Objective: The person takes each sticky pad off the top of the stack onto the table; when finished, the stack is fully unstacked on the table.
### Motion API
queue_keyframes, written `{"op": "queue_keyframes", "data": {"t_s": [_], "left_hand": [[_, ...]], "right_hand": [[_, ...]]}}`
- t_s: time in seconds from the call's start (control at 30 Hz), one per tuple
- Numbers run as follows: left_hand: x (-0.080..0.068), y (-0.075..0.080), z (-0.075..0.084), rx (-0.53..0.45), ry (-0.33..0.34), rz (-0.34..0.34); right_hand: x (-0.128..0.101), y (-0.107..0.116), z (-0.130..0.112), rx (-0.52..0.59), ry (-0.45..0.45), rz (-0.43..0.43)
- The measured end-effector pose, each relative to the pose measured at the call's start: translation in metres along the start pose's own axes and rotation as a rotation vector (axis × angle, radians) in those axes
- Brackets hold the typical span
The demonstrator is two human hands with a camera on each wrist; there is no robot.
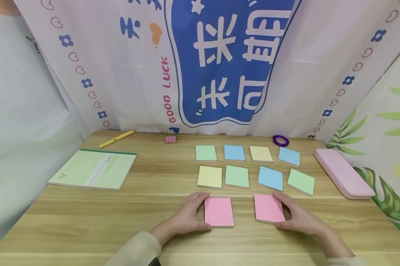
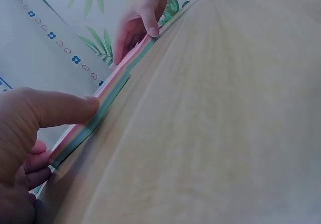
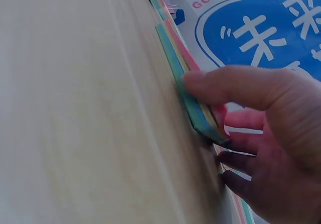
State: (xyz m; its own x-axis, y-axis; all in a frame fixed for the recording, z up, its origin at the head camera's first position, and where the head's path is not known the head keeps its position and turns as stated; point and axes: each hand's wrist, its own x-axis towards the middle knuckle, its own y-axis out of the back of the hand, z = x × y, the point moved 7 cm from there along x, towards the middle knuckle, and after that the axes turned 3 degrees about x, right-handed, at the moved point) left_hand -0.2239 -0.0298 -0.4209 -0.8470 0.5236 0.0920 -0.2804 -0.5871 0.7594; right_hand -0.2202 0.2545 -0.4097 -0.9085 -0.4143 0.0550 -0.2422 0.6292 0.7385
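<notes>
My left hand [image 1: 189, 215] holds a square pink sticky note pad [image 1: 219, 212] by its left side, thumb on the near edge and fingertips at the far corner. On the right, my right hand [image 1: 301, 216] grips a second pink sticky note pad [image 1: 268, 208] the same way from its right side, and this one lies slightly turned. Both pads lie side by side with a gap between them. In the left wrist view the edge of the left pad [image 2: 85, 128] shows pink, yellow, blue and green layers. Similar layers show on the right pad [image 3: 185, 93] in the right wrist view.
Behind the hands lie two rows of pads, among them a yellow pad [image 1: 210, 177] and a blue pad [image 1: 271, 178]. A green notebook [image 1: 77, 168], yellow pen [image 1: 117, 139], pink binder clip [image 1: 170, 139], purple tape ring [image 1: 281, 140] and pink case [image 1: 343, 171] surround them on the wooden table [image 1: 97, 221].
</notes>
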Motion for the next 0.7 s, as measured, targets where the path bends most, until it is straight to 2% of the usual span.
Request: {"op": "queue_keyframes", "data": {"t_s": [0.13,0.23,0.33,0.4,0.47,0.57,0.7], "left_hand": [[0.0,0.002,0.0,0.0,-0.004,0.007],[0.0,0.003,0.0,-0.012,-0.002,0.007],[-0.001,0.005,0.0,-0.056,0.009,0.004],[-0.001,0.009,-0.001,-0.08,0.015,0.01],[-0.001,0.018,-0.002,-0.075,0.019,0.042],[0.0,0.04,-0.008,-0.039,0.061,0.123],[0.002,0.074,-0.019,0.089,0.151,0.237]], "right_hand": [[-0.001,0.002,0.002,-0.015,-0.007,-0.01],[-0.001,0.004,-0.001,0.013,-0.018,-0.008],[0.004,0.009,-0.009,0.034,-0.001,0.001],[0.007,0.014,-0.016,0.011,0.023,0.026],[0.011,0.02,-0.022,-0.034,0.026,0.047],[0.018,0.031,-0.033,-0.119,0.005,0.073],[0.032,0.045,-0.049,-0.203,-0.017,0.089]]}}
